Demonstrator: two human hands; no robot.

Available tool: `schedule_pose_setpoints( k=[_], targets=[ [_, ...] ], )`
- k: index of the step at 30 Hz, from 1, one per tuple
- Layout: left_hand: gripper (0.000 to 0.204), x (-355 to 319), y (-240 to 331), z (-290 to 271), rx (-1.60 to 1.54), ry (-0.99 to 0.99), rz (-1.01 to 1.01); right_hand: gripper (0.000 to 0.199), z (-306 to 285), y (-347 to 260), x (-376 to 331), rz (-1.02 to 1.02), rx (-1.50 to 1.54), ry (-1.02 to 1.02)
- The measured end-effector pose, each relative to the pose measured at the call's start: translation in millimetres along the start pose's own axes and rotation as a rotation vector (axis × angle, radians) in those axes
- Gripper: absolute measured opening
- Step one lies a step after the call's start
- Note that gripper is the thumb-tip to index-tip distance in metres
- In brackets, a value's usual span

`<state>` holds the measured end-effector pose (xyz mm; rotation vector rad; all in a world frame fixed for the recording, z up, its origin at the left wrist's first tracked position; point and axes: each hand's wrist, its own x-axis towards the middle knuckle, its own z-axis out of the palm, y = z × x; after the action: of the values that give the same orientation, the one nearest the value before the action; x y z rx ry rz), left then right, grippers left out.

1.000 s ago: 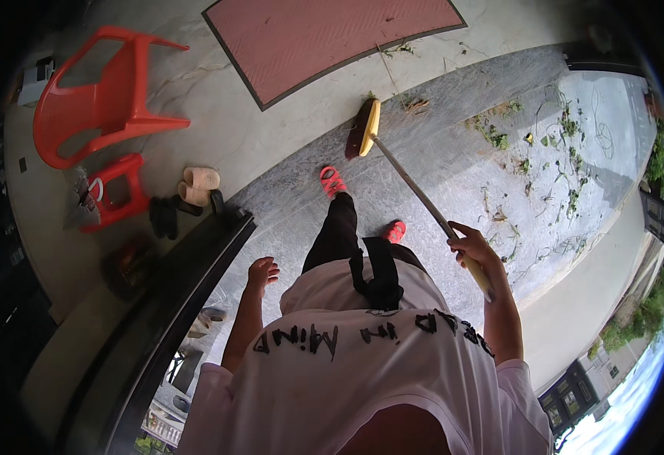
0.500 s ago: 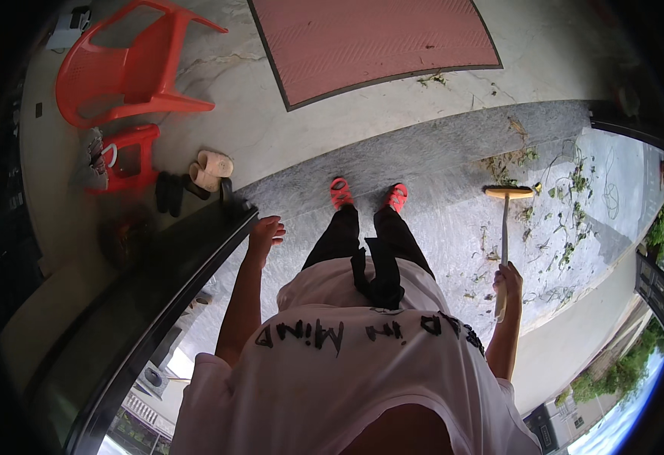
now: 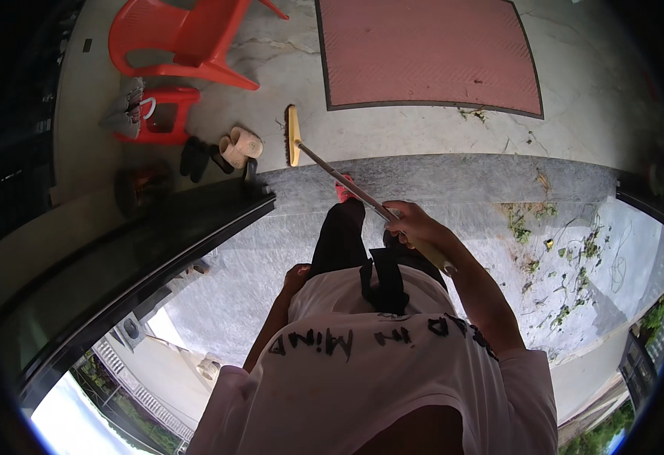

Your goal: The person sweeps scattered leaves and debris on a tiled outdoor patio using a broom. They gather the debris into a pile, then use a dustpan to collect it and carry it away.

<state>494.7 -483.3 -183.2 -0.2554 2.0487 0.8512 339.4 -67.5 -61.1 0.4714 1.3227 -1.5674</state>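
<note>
My right hand (image 3: pixel 415 225) grips the long handle of a broom (image 3: pixel 330 171). Its yellow brush head (image 3: pixel 293 136) rests on the pale concrete floor ahead and to my left, near the edge of a red doormat (image 3: pixel 423 57). My left hand (image 3: pixel 298 274) hangs at my side with its fingers curled and nothing in it. I stand on a grey stone step (image 3: pixel 461 186), and one red shoe (image 3: pixel 342 188) shows in front of my dark trousers.
Loose weeds and dry plant scraps (image 3: pixel 552 243) lie on the stone to my right. A red plastic chair (image 3: pixel 188 38), a small red stool (image 3: pixel 157 114) and tan and dark slippers (image 3: pixel 229 150) stand at the left. A dark glass railing (image 3: pixel 134 250) runs along my left.
The broom has swung from my right side across to the front left, its head now on the concrete near the mat. My view has turned left with it.
</note>
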Motion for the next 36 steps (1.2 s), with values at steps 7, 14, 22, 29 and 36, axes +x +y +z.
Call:
schedule_pose_setpoints(
  k=[7, 14, 22, 29, 36],
  targets=[
    [0.032, 12.9, 35.7, -77.7, -0.695, 0.002, -0.379, 0.049, 53.8, -67.1, 115.7, 0.078, -0.108, 0.04],
    [0.034, 73.1, 30.1, -187.2, -0.779, 0.071, -0.339, 0.053, -0.5, -17.2, -22.3, 0.283, 0.36, 0.349],
    [0.029, 131.6, 56.6, -277.5, -0.756, 0.015, -0.27, 0.016, -23.1, 1.1, -3.8, 0.267, 0.512, 0.858],
    [0.031, 143.2, 30.8, -297.0, -0.813, 0.031, -0.261, 0.02, 45.2, -60.7, -2.4, 0.051, 0.939, 0.457],
    [0.03, 121.9, 0.0, -284.3, -0.807, 0.049, -0.433, 0.05, 77.3, -225.3, 120.0, 0.113, 0.429, 0.243]
  ],
)
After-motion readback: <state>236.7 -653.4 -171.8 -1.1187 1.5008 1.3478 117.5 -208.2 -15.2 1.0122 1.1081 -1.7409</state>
